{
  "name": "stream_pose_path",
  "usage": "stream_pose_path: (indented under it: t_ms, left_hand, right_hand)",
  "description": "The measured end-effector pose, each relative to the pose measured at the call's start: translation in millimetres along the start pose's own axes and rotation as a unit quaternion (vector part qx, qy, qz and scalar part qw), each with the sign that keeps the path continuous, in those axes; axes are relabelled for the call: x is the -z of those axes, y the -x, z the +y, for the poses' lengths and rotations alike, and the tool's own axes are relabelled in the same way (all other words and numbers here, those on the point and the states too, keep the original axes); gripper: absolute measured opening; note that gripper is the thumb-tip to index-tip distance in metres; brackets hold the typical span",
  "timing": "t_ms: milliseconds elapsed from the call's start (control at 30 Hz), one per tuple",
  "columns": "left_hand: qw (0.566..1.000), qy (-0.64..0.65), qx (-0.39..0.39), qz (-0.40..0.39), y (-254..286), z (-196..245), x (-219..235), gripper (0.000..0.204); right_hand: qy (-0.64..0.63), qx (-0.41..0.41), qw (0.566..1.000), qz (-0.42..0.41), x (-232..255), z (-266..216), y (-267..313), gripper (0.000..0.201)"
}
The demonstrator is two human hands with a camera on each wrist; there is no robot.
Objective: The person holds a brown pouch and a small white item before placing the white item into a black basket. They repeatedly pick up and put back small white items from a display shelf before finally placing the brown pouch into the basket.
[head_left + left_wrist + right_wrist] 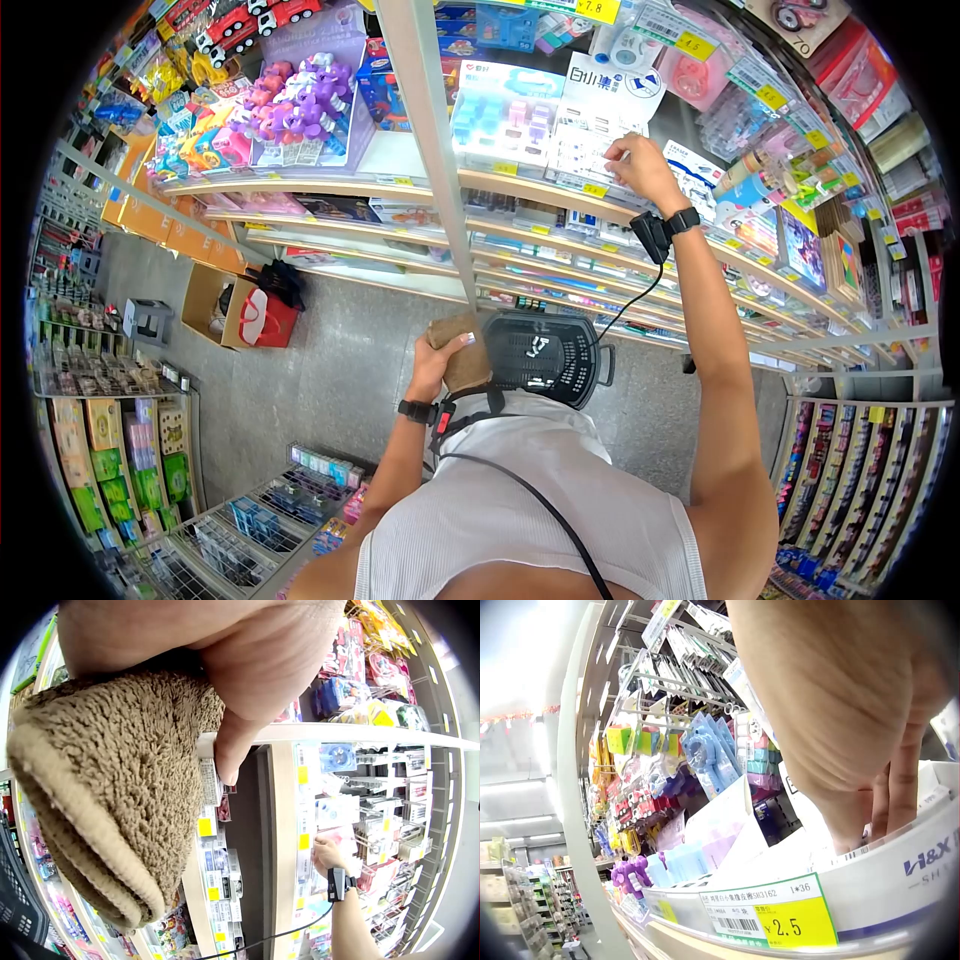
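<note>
Floor boxes (pixel 215 305): far left, on grey floor below shelves; red bag (pixel 266 318) in one.
Toys (pixel 290 105): purple packs, upper shelf left of post (pixel 432 150).
Left hand (pixel 437 362): low, centre, in front of body; watch-style strap at wrist. Fingers curled round brown cloth (pixel 463 352), thumb over top edge — firm grasp. Left wrist cam: cloth (pixel 112 795) is fluffy, folded, w/ tan stitched edge, filling most of view; one finger (pixel 229 754) pressed against its side.
Basket (pixel 548 355): black plastic, just right of cloth, touching or nearly so, hanging at person's front. Inside not clear.
Cable (pixel 625 305): black, runs from right wrist cam down toward basket.
Right hand (pixel 637 160): raised to shelf (pixel 520 180) right of post, at white boxes (pixel 585 150). Fingers bent down onto box tops; right wrist cam shows fingertips (pixel 889 802) dipped among white packs behind shelf lip. Pinching one or just touching — can't tell.
Price tag (pixel 769 919): on shelf lip below right hand, yellow part reads 2.5.
Box label (pixel 930 862): "H&X" lettering, right of tag.
Hanging packs (pixel 800 190): far right pegs, mixed stationery, yellow tags above.
</note>
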State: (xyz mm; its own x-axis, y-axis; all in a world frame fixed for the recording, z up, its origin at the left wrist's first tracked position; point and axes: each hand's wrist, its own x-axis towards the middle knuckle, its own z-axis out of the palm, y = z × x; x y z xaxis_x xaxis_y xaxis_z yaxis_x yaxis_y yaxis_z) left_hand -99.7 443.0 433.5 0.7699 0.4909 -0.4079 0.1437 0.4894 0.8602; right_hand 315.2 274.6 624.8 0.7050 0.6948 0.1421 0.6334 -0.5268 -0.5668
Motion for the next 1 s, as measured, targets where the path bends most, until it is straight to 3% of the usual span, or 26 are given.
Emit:
stream_pose_path:
  t_ms: [200,533,733,800,1000]
  left_hand:
    - [1.000,-0.008,-0.005,-0.006,-0.5,-2.2,2.0,0.039]
    - [1.000,-0.003,-0.005,0.000,-0.8,-4.6,2.8,0.037]
    - [1.000,0.006,-0.005,-0.008,-0.2,-2.3,1.2,0.037]
    - [1.000,0.003,-0.003,-0.007,0.3,-0.6,0.7,0.037]
    - [1.000,0.012,-0.004,0.004,3.1,0.1,2.0,0.037]
  right_hand:
    - [0.105,0.118,0.987,0.025,-1.0,-1.4,3.7,0.027]
    - [0.104,0.122,0.986,0.035,-4.1,-6.5,12.4,0.028]
    - [0.172,0.146,0.974,0.026,1.1,-19.0,15.1,0.028]
    - [0.201,0.095,0.975,0.004,4.1,-27.3,16.3,0.026]
    - [0.172,0.091,0.981,-0.023,10.4,-17.7,8.7,0.029]
